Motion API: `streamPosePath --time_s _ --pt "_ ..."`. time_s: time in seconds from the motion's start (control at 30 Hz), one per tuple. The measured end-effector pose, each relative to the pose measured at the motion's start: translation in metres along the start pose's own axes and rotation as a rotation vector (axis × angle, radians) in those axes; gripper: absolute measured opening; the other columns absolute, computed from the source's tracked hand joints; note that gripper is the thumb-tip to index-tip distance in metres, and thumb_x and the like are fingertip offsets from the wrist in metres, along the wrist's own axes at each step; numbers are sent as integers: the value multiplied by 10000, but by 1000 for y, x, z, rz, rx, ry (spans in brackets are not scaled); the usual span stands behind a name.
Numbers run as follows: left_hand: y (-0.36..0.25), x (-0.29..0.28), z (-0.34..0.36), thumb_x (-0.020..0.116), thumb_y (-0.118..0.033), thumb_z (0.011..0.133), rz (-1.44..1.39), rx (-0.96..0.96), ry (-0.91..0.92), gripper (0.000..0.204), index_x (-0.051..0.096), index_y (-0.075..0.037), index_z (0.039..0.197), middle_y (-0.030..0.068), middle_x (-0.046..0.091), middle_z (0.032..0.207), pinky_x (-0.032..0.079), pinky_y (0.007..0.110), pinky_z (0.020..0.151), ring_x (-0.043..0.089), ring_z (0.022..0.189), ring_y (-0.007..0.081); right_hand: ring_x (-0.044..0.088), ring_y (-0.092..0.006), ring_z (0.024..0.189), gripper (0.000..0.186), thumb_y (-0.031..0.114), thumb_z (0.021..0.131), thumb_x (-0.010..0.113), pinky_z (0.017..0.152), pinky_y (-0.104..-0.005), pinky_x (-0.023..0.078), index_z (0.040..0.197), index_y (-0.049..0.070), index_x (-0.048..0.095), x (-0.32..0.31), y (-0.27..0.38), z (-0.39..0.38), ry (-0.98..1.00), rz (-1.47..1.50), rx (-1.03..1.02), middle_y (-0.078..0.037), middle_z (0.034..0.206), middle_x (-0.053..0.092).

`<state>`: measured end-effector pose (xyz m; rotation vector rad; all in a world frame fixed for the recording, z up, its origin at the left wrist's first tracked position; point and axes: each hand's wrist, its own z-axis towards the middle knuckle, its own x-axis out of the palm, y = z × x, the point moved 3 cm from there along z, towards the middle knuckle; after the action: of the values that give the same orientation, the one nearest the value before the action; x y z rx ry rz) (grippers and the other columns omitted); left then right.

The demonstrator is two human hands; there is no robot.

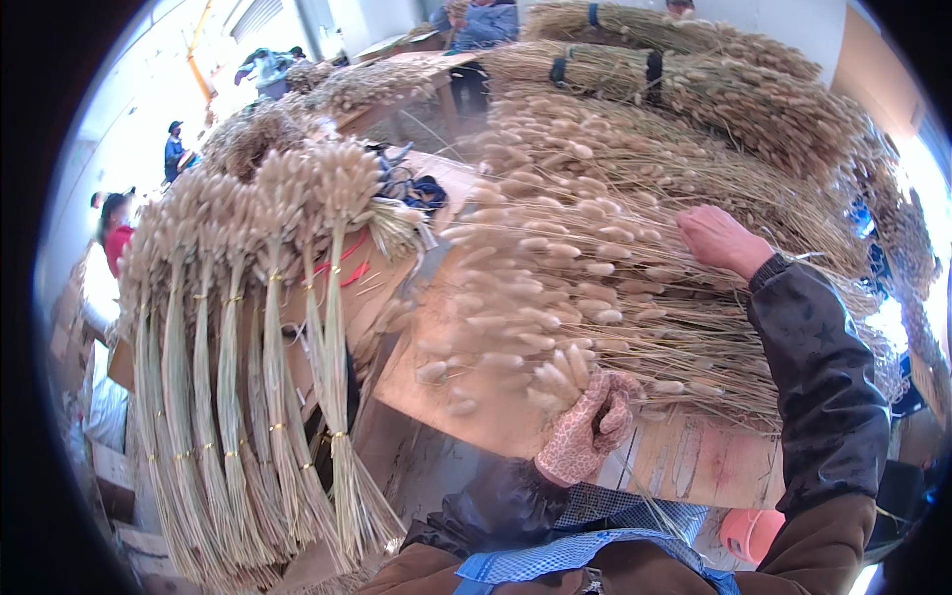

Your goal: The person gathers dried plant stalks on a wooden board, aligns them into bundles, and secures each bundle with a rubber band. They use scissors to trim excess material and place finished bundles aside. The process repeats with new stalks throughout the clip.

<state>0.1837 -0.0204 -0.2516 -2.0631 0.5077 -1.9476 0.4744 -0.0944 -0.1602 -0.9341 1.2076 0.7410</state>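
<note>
My left hand, in a spotted glove, is closed round a small bunch of dried fluffy grass heads, low in the middle, with pale stems below the fist. My bare right hand lies higher and to the right, fingers curled and pinched at thin stems in a large loose pile of the same grass on a wooden board. Some heads between the hands are blurred.
Several tied bundles hang along the left edge of a cardboard-topped table, near red ties. Larger strapped sheaves lie at the back. A pink bucket stands below right. Several co-workers are farther away.
</note>
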Motion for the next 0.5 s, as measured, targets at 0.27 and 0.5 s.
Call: streamPosePath --time_s 0.27,0.5 --pt "-9 1 -17 377 -387 986 -61 77 -24 374 518 -48 1056 -26 347 596 260 207 437 319 489 84 588 -362 720 141 107 802 532 643 -446 462 720 -1 571 -48 6 -13 -180 -32 -50 -195 703 588" --pt "-22 2 -23 394 -360 984 -33 179 74 350 520 -41 1053 -5 408 620 343 235 489 408 549 116 574 -310 737 54 56 750 560 700 -400 461 767 7 547 -90 37 -44 -416 -354 -74 -156 727 579"
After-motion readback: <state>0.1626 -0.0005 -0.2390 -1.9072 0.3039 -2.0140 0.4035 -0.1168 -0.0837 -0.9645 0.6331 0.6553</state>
